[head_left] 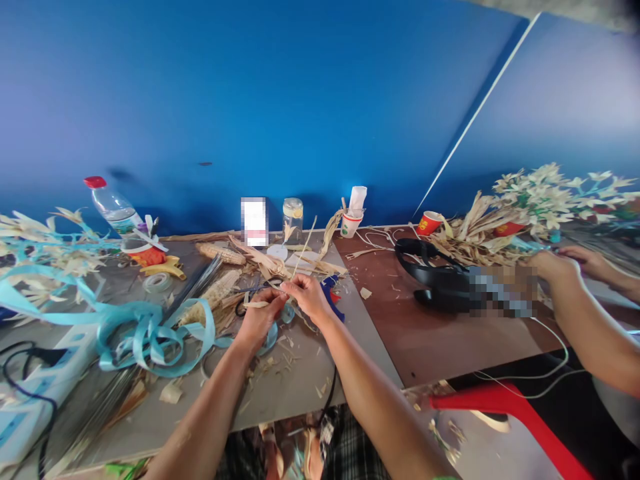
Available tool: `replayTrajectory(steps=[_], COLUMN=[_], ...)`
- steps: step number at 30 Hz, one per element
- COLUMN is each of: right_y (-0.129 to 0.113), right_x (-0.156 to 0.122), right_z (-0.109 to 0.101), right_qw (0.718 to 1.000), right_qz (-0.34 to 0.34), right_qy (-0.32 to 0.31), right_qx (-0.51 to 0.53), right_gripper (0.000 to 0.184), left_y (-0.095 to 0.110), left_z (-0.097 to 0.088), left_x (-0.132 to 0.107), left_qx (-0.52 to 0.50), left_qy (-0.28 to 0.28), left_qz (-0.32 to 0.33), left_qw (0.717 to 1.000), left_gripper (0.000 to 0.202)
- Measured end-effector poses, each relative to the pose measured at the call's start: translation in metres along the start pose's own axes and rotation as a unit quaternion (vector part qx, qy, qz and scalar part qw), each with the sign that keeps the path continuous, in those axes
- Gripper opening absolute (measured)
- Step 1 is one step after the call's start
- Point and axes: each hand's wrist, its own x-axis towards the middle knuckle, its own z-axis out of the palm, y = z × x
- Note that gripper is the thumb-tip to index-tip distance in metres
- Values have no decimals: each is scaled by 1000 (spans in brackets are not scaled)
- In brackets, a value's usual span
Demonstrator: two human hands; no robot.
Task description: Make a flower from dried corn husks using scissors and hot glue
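Observation:
My left hand (261,313) and my right hand (309,297) meet over the middle of the grey table (280,393). Both pinch a thin pale strip of corn husk (280,288) between their fingertips. A short husk piece (256,305) sticks out left of my left hand. Black scissors (243,305) lie just beyond my left hand, and a roll of light blue tape (270,337) lies under it. A blue glue gun (331,298) sits right of my right hand.
Loops of light blue ribbon (145,333) and thin wires (193,290) lie at left, with corn cobs (220,253), a water bottle (113,207), a glass jar (293,217) and paper cups (351,223) behind. Another person's arms (585,313) work at the brown table (440,333) right, by husk flowers (545,193).

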Motion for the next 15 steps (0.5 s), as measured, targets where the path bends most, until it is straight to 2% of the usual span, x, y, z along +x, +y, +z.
replayTrajectory(steps=[9,12,15], right_y=[-6,-3,1], right_x=[-4,-4,-4], right_z=[5,6,7], right_qw=[990,987,989], right_qz=[-58,-67,-59], right_qy=[59,71,58], right_qx=[-112,-131,-120], right_gripper=[34,34,34], left_y=[3,4,4], left_z=[-2,-4,-8], left_x=[1,1,2], left_qx=[152,176,169], left_qy=[39,44,43], left_qz=[96,96,86], left_qw=[983,979,981], left_gripper=[18,18,21])
